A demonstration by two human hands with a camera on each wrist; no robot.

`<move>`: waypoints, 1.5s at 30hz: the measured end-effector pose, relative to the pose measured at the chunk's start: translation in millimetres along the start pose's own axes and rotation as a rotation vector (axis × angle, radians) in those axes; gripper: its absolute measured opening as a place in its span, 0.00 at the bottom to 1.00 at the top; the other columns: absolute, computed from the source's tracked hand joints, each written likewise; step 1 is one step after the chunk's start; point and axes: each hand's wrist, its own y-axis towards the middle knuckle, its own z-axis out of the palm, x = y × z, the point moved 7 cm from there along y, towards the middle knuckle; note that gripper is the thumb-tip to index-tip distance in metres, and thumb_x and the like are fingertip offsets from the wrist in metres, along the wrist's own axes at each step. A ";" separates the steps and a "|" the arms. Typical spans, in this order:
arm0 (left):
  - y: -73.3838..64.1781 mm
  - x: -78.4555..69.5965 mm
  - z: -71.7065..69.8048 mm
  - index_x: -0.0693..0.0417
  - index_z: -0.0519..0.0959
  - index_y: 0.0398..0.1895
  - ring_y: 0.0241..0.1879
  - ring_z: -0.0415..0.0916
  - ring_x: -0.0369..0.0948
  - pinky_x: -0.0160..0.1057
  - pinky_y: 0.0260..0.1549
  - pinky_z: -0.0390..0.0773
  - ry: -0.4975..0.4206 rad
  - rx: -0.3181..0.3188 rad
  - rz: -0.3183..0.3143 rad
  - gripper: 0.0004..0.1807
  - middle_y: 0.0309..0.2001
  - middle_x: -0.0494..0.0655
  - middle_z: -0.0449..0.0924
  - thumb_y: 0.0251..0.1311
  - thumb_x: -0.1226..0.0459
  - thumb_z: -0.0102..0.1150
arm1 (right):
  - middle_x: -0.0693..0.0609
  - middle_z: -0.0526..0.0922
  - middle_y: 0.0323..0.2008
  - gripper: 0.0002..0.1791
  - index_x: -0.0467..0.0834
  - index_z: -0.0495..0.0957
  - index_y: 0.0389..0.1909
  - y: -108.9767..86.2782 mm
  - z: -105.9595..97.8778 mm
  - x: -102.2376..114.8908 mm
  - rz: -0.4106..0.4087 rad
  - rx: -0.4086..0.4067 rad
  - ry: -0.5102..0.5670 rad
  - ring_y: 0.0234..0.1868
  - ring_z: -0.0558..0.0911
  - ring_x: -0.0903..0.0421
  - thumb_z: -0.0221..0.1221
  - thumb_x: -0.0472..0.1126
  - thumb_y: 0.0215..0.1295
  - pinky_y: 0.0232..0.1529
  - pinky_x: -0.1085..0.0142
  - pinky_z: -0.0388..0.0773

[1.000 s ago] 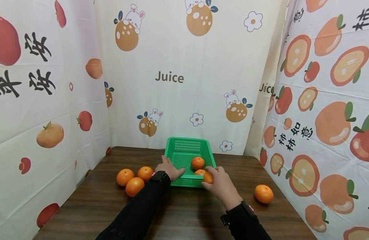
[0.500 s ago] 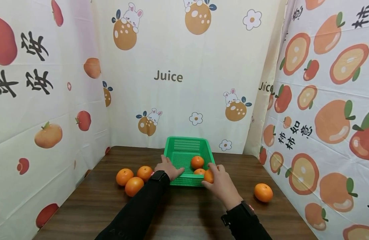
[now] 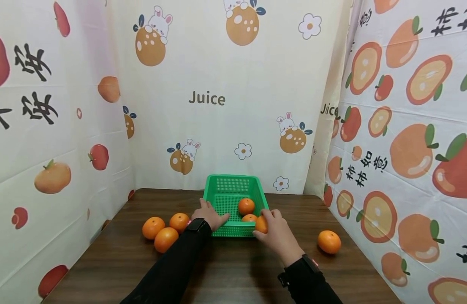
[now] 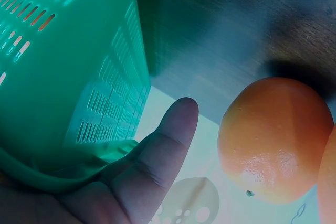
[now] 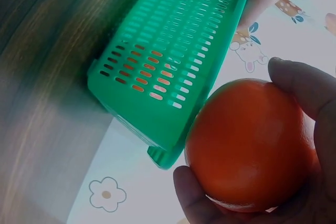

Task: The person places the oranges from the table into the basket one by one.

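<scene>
My right hand [image 3: 277,234] grips an orange [image 3: 261,224] at the front right corner of a green plastic basket [image 3: 233,230]. In the right wrist view, thumb and fingers wrap that orange [image 5: 249,145] beside the basket's slotted wall [image 5: 157,72]. At the basket's front left corner rests my left hand [image 3: 210,214], its fingers spread. The left wrist view has one straight finger [image 4: 163,153] outside the basket wall [image 4: 58,72], near a loose orange [image 4: 275,140]. Inside the basket lie an orange [image 3: 246,206] and another orange [image 3: 250,218], partly hidden by the front rim.
Left of the basket, three oranges [image 3: 166,240] cluster on the dark wooden table [image 3: 226,270]. A single orange [image 3: 329,242] sits at the right. Fruit-printed curtains [image 3: 214,126] stand behind the table and along both sides.
The head view has shifted slightly, so the scene sits a little further left. Both hands keep nearly the same place at the basket, and the right hand still holds the orange.
</scene>
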 end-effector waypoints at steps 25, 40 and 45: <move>-0.6 -1.8 -2.2 0.61 0.57 0.84 0.57 0.81 0.64 0.55 0.52 0.83 0.015 0.018 -0.001 0.60 0.86 0.66 0.45 0.64 0.25 0.50 | 0.42 0.72 0.66 0.34 0.55 0.77 0.73 15.6 -4.9 14.3 -0.073 -0.003 -0.010 0.55 0.78 0.43 0.74 0.52 0.66 0.55 0.49 0.84; 3.2 0.2 0.5 0.62 0.58 0.84 0.60 0.80 0.64 0.56 0.55 0.83 0.027 0.014 0.005 0.61 0.86 0.67 0.45 0.65 0.24 0.48 | 0.43 0.75 0.60 0.35 0.53 0.77 0.73 34.8 -4.2 24.6 -0.109 0.004 -0.024 0.48 0.79 0.48 0.73 0.54 0.66 0.49 0.55 0.84; 1.9 0.1 0.1 0.62 0.58 0.84 0.59 0.80 0.64 0.56 0.55 0.83 0.032 0.016 0.009 0.60 0.85 0.68 0.45 0.65 0.24 0.47 | 0.41 0.74 0.63 0.35 0.54 0.76 0.74 40.3 -3.8 28.9 -0.111 0.007 -0.015 0.51 0.79 0.45 0.72 0.53 0.68 0.50 0.53 0.84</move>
